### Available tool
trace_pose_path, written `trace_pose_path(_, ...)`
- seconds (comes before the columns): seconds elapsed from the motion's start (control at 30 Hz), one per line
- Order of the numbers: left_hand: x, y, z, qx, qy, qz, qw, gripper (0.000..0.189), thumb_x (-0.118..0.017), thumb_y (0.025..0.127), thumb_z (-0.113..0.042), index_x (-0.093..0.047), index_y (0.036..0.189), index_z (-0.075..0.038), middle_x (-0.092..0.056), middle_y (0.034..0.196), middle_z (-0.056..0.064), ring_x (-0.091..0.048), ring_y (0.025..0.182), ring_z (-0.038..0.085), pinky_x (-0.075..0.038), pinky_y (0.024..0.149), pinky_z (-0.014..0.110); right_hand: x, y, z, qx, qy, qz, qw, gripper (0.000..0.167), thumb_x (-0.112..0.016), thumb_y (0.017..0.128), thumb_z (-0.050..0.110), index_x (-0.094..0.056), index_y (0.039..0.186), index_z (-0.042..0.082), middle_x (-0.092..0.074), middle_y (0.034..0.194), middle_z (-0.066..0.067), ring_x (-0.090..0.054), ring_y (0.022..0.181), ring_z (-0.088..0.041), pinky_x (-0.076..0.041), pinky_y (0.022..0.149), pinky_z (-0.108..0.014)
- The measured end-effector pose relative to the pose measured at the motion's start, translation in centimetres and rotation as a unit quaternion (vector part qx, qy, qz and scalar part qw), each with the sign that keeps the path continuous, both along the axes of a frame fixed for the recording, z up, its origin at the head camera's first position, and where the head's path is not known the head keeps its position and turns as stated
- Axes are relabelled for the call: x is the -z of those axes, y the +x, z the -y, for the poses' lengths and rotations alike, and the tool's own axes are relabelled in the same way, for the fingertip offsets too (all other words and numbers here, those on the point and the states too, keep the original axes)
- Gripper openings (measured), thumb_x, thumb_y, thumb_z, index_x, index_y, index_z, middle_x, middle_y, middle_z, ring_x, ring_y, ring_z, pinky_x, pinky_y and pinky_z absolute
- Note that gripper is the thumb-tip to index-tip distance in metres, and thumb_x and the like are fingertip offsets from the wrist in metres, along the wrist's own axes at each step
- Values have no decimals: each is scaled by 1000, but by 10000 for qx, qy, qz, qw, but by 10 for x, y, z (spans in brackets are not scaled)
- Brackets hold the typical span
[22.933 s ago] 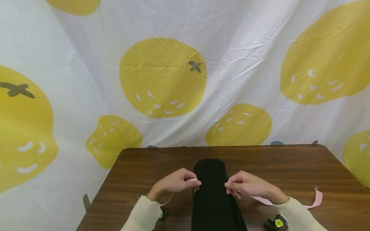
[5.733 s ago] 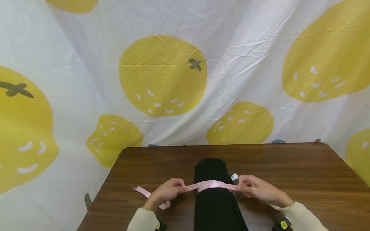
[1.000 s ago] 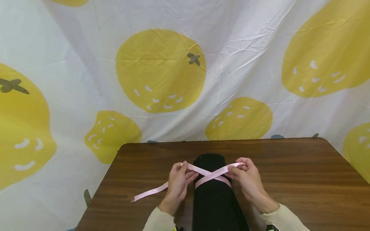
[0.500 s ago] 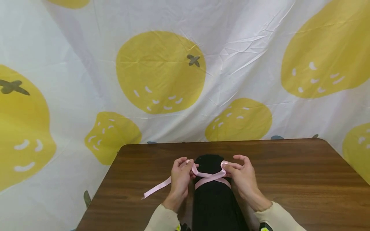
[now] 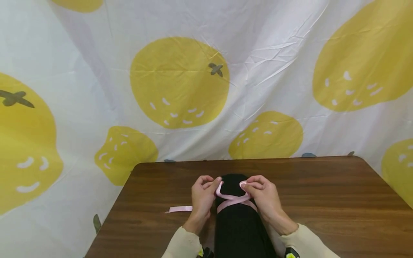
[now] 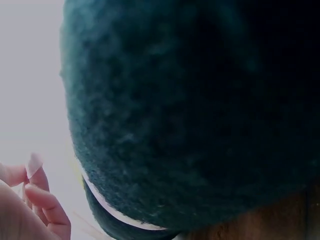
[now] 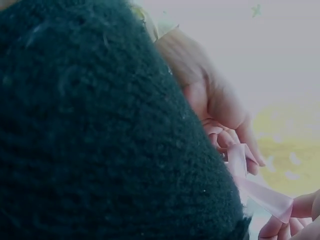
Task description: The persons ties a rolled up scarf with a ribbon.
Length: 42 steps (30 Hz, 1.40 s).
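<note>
A dark roll of knitted cloth (image 5: 240, 229) lies lengthwise on the table, a pink satin ribbon (image 5: 233, 202) wrapped round it near its far end. On top, the ribbon's two lengths cross. My left hand (image 5: 202, 197) pinches one length between thumb and fingers at the roll's left side. Opposite it, my right hand (image 5: 266, 197) pinches the other length, bent into a small loop at the fingertips. In the right wrist view, the ribbon (image 7: 265, 197) stretches between both hands. The knit (image 6: 165, 110) fills most of the left wrist view, hiding much of the work.
The brown wooden table (image 5: 322, 200) extends to both sides. A loose ribbon tail (image 5: 180, 209) sticks out left of my left wrist. Behind the table hangs a white curtain (image 5: 258, 43) printed with yellow fruit. Dark wrist devices (image 5: 291, 253) sit at the sleeves.
Since the earliest frame, the ribbon has come round the roll and been crossed. Over the last second, both hands drew closer together, the ribbon lengths folded upward, and the left tail pulled in.
</note>
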<state>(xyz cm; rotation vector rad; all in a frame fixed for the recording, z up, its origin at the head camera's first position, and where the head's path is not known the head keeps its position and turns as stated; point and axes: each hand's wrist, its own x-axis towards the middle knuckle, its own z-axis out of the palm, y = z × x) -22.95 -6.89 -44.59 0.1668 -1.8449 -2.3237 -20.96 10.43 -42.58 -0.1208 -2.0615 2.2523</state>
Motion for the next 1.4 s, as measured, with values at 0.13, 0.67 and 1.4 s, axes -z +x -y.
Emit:
trace_pose_path(0.13,-1,0,-3,-23,-204,-112,9997,28,-78,86,-13,-57,98,1,-75,87,16,-69,74,17,-48,57,21,0,-1,1,-186,79,1,9998,24,-73,87,3,-57,103,-6,-75,84,-3,-61,69,-7,-47,59,-19)
trace_pose_path(0.67,-11,-1,-15,652,-305,-612,9955,28,-78,85,-13,-63,100,4,-75,86,13,-71,78,18,-53,61,21,-1,-4,4,-902,574,-48,9943,22,-71,89,5,-58,103,-6,-75,92,-9,-63,78,-9,-48,59,-20)
trace_pose_path(1.4,-22,4,-19,1028,-1522,-954,9784,22,-74,89,-12,-70,107,-1,-75,87,17,-68,71,13,-54,57,22,-1,-4,2,-1711,920,-594,9791,26,-67,91,0,-45,103,-2,-74,94,-18,-70,84,-10,-54,74,-23)
